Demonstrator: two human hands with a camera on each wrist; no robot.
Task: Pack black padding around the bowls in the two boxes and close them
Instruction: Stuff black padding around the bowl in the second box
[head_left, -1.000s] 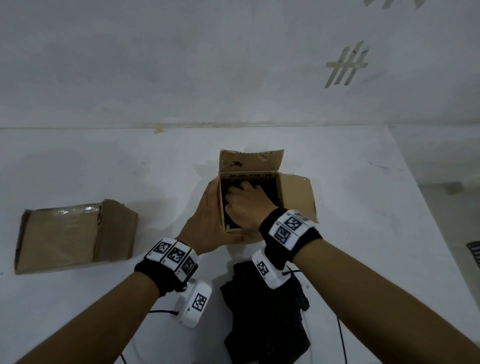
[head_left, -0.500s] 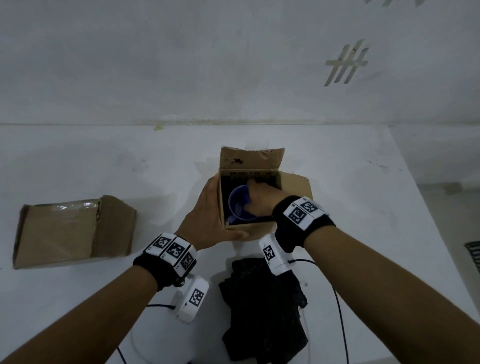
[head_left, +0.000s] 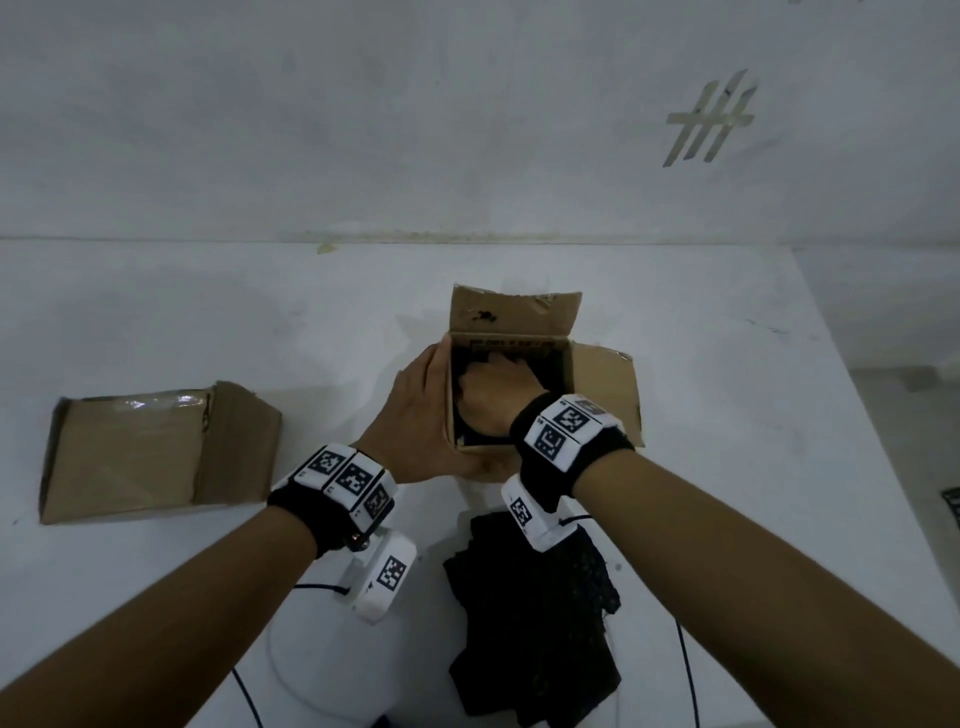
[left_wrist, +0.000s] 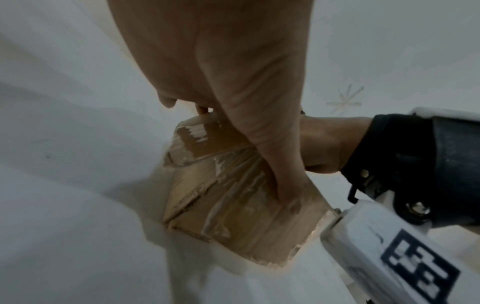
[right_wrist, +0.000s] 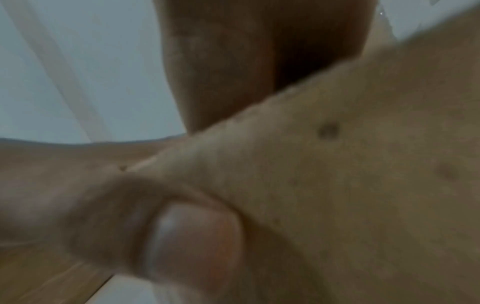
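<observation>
An open cardboard box (head_left: 602, 384) stands mid-table with its back and right flaps up. My left hand (head_left: 415, 410) grips its near-left corner, fingers along the left wall. In the left wrist view the thumb (left_wrist: 272, 164) presses the taped near wall of the box (left_wrist: 233, 216). My right hand (head_left: 493, 395) is down inside the box among black padding (head_left: 553, 369), knuckles up, its fingertips out of sight. It covers the bowl. The right wrist view is blurred: only the box wall (right_wrist: 363, 164) and a thumb (right_wrist: 182, 236) show.
A second cardboard box (head_left: 135, 462) lies at the left with its flaps down. A loose pile of black padding (head_left: 535, 623) sits near the front, between my forearms. The white table (head_left: 208, 322) meets a wall behind and ends at the right. Thin cables trail at the front.
Half a second ago my right hand was at the box's right side and the blue bowl showed. It has since moved left over the bowl. The left hand kept its hold.
</observation>
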